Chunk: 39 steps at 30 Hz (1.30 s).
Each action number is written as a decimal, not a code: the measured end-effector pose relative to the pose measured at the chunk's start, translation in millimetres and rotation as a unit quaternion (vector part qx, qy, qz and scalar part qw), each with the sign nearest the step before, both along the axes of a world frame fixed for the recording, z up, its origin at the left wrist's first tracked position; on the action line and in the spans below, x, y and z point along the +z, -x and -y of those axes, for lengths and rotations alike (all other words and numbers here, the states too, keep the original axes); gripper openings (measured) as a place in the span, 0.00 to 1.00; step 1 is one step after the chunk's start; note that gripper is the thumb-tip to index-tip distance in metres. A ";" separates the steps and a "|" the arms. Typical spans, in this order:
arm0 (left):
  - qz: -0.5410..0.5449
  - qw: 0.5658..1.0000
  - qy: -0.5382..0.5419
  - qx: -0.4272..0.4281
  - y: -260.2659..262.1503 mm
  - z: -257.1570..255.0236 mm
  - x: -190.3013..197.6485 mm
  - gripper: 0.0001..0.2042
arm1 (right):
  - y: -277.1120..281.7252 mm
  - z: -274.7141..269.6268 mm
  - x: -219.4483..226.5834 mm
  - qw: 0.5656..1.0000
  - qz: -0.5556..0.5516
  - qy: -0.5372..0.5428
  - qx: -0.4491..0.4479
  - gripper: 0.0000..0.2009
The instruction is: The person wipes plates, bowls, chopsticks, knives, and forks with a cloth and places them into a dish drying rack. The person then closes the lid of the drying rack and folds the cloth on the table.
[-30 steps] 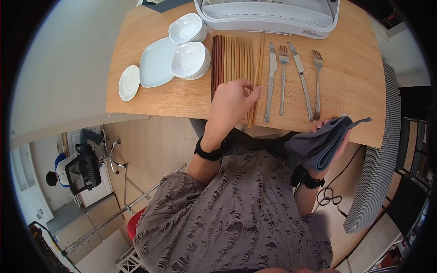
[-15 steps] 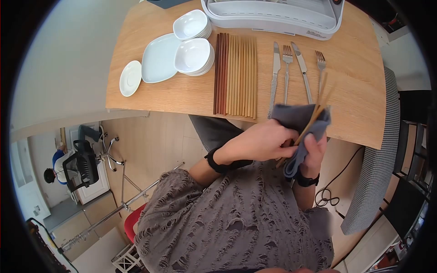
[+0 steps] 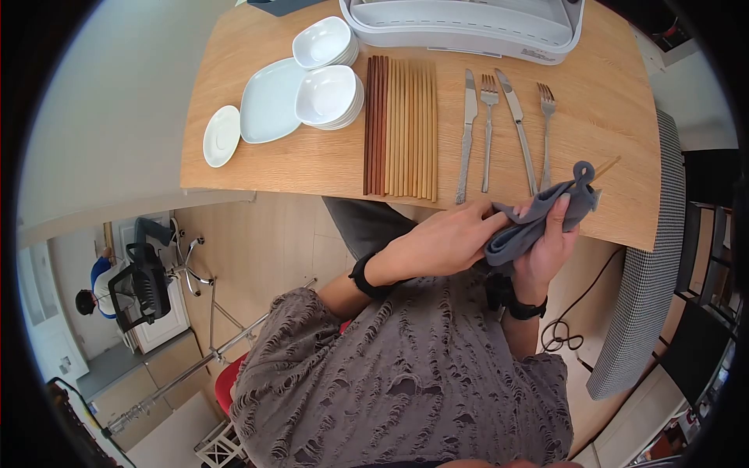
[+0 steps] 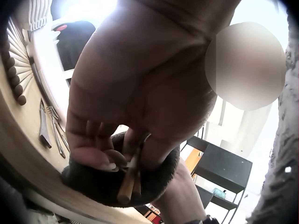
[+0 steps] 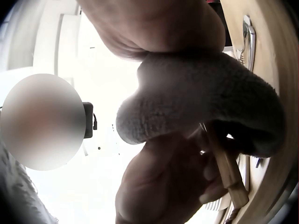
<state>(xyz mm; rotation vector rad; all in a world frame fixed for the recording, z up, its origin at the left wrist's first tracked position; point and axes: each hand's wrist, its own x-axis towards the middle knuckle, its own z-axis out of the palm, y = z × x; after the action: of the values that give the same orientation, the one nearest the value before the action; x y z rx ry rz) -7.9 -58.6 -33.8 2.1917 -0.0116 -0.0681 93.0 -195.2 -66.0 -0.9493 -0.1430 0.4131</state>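
Note:
A grey-blue cloth (image 3: 519, 239) is wrapped about a pair of light wooden chopsticks (image 3: 607, 167), whose thin tips stick out at its right. The left hand (image 3: 445, 242) pinches the chopsticks near their thick ends, seen in the left wrist view as chopstick ends (image 4: 127, 186) inside the cloth fold (image 4: 93, 182). Around the cloth curl the fingers of the right hand (image 3: 544, 253). In the right wrist view the cloth (image 5: 187, 93) lies between both hands, the chopsticks (image 5: 228, 172) jutting from it. Both hands are at the table's front edge.
On the table (image 3: 312, 173) lie a row of chopsticks (image 3: 402, 129), knives (image 3: 468, 129) and forks (image 3: 546, 129). Stacked bowls (image 3: 326, 95), a square plate (image 3: 269, 105) and a small plate (image 3: 221, 136) are at left. A white rack (image 3: 460, 30) stands behind. A person sits far left.
The left hand took a pair of chopsticks from beside the row and brought them right to the cloth. The right hand moved slightly inward, and the cloth now wraps the chopsticks.

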 end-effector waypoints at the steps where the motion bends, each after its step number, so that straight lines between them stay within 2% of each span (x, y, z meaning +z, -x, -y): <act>1: -0.007 1.000 -0.008 -0.004 1.4 1.6 -0.9 0.18 | -0.6 -1.4 1.3 1.000 0.001 0.003 -0.012 0.12; 6: -0.002 1.000 -0.003 -0.004 3.4 5.4 -4.8 0.18 | -8.4 -4.2 11.9 0.998 0.005 -0.014 -0.058 0.14; 8: -0.055 0.995 0.065 -0.054 0.6 3.3 -4.8 0.17 | -12.5 -3.3 12.8 0.997 0.018 -0.031 -0.062 0.14; 9: -0.055 0.995 0.065 -0.055 1.2 4.0 -7.2 0.17 | -14.6 -2.9 11.8 0.996 0.016 -0.035 -0.075 0.15; 11: 0.051 0.996 0.059 -0.042 3.3 5.9 -13.7 0.16 | -17.6 1.0 9.6 0.995 0.015 -0.040 -0.088 0.15; 12: 0.051 0.996 0.058 -0.042 1.7 2.4 -11.1 0.16 | -18.2 3.3 8.4 0.994 -0.005 -0.077 -0.082 0.15; 14: -0.052 0.989 0.103 -0.093 -1.9 -5.9 -4.1 0.16 | -19.1 7.0 7.6 0.990 -0.025 -0.113 -0.075 0.15; 15: -0.052 0.989 0.104 -0.092 -2.0 -5.2 -4.6 0.16 | -19.9 7.8 9.2 0.989 -0.033 -0.136 -0.050 0.15; 16: -0.055 0.983 0.154 -0.080 -2.0 -4.4 -5.3 0.16 | -20.8 8.5 10.5 0.986 -0.041 -0.159 -0.025 0.16; 17: -0.059 0.975 0.203 -0.068 -1.6 -4.0 -5.4 0.17 | -24.0 9.9 10.3 0.986 -0.042 -0.159 -0.024 0.16; 19: -0.073 0.970 0.226 -0.054 -2.3 -5.9 -4.7 0.17 | -32.2 11.3 10.7 0.975 -0.052 -0.214 -0.006 0.16; 23: -0.092 0.951 0.294 -0.013 -8.3 -5.0 6.5 0.16 | -31.0 5.3 17.8 0.980 -0.089 -0.172 -0.049 0.16; 26: -0.135 0.962 0.237 -0.016 -15.2 -4.7 6.8 0.12 | -18.7 1.7 11.8 0.988 -0.048 -0.141 -0.036 0.16; 28: -0.130 0.964 0.229 -0.030 -14.2 -4.6 -0.3 0.10 | -14.2 1.8 9.0 0.989 0.045 -0.139 -0.012 0.17; 30: -0.129 0.966 0.221 -0.045 -11.2 -3.3 -8.2 0.09 | -7.2 0.6 8.8 0.992 0.046 -0.110 -0.044 0.17; 32: -0.054 0.993 0.076 -0.069 -9.1 0.4 -14.7 0.09 | -3.1 0.7 7.5 0.993 0.062 -0.068 -0.068 0.18; 35: 0.009 0.995 0.059 -0.085 -6.9 3.7 -30.1 0.10 | -2.8 2.5 3.7 0.992 0.055 -0.085 -0.077 0.17; 39: -0.029 0.996 0.014 -0.083 -4.7 5.7 -22.6 0.11 | -9.2 3.5 -2.5 0.990 0.048 -0.130 -0.040 0.16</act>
<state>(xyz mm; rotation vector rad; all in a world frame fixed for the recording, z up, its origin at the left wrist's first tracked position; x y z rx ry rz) -3.2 -64.3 -56.4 2.1569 -0.1613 -0.2229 102.2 -198.7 -68.4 -0.7159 -0.2397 0.2676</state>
